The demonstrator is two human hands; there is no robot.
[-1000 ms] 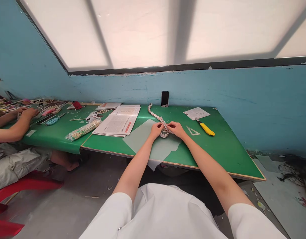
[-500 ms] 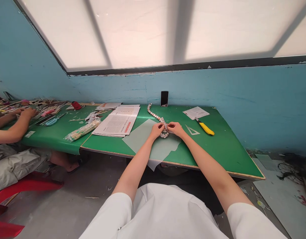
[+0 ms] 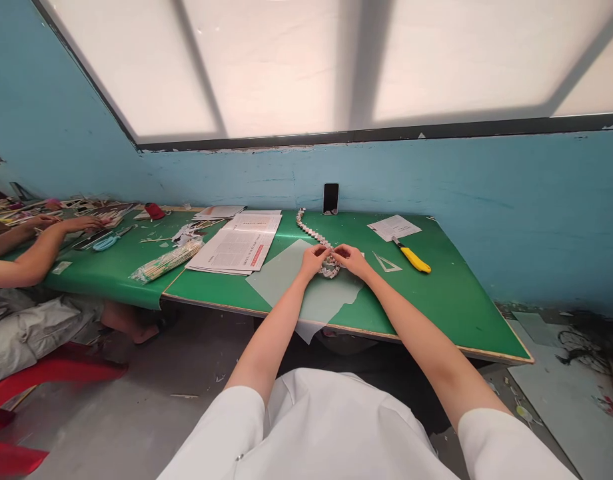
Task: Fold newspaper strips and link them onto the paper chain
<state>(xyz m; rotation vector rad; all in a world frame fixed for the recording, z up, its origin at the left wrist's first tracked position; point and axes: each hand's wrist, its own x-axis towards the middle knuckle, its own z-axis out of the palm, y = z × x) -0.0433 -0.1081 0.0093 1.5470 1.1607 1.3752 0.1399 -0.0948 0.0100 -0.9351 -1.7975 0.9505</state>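
A folded-paper chain (image 3: 311, 233) with a zigzag pattern runs from near the wall down to my hands and curls into a loop below them. My left hand (image 3: 314, 261) pinches the chain from the left. From the right, my right hand (image 3: 351, 259) grips it too, with fingertips close to the left ones. The exact links between the fingers are hidden. Under both hands lies a translucent sheet (image 3: 281, 273), one corner hanging over the table's front edge.
Newspapers (image 3: 236, 243) and a bag of sticks (image 3: 167, 260) lie left. Right are a set square (image 3: 386, 262), a yellow-handled utility knife (image 3: 414, 257) and a paper sheet (image 3: 394, 227). A phone (image 3: 331, 199) leans on the wall. Another person's hands (image 3: 81, 224) work at far left.
My hands stay at the chain with only a slight shift of the fingers. At far left, the other person's hand has moved right and flattened out. The view shifts very slightly.
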